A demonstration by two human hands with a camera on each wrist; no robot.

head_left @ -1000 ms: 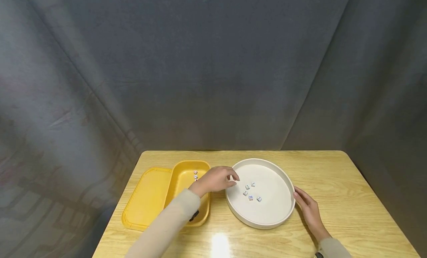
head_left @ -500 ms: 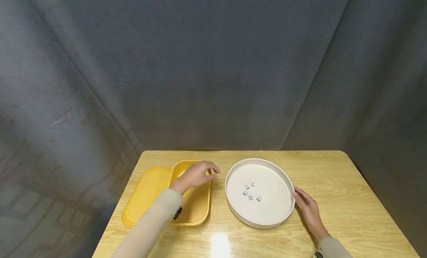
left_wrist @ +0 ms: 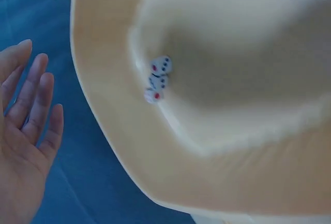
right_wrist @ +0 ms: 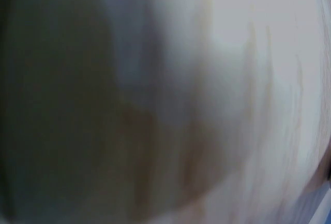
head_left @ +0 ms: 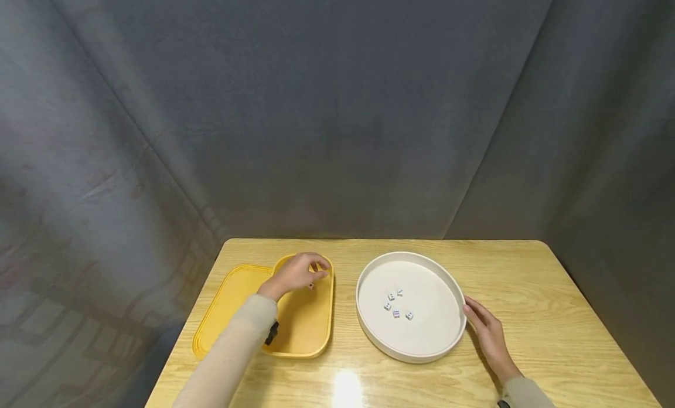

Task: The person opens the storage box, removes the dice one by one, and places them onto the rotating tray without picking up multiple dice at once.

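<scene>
My left hand (head_left: 295,272) hovers over the far end of a yellow container (head_left: 306,335). In the left wrist view, the left hand (left_wrist: 23,141) shows straight fingers and holds nothing. Three small white dice (left_wrist: 158,79) lie huddled in the container (left_wrist: 103,131), and one die (head_left: 311,286) peeks out below the hand in the head view. A round white tray (head_left: 411,356) to the right holds several dice (head_left: 395,313). My right hand (head_left: 487,332) lies flat on the table, fingertips at the tray's right rim. The right wrist view is only a blur.
The container's yellow lid (head_left: 232,308) lies flat against its left side. Everything sits on a wooden table (head_left: 554,314) with rounded corners. A grey curtain hangs behind it and down both sides.
My left hand went from the tray's left edge, fingers pinched, to over the yellow container, where it now shows straight fingers. The right hand stayed put.
</scene>
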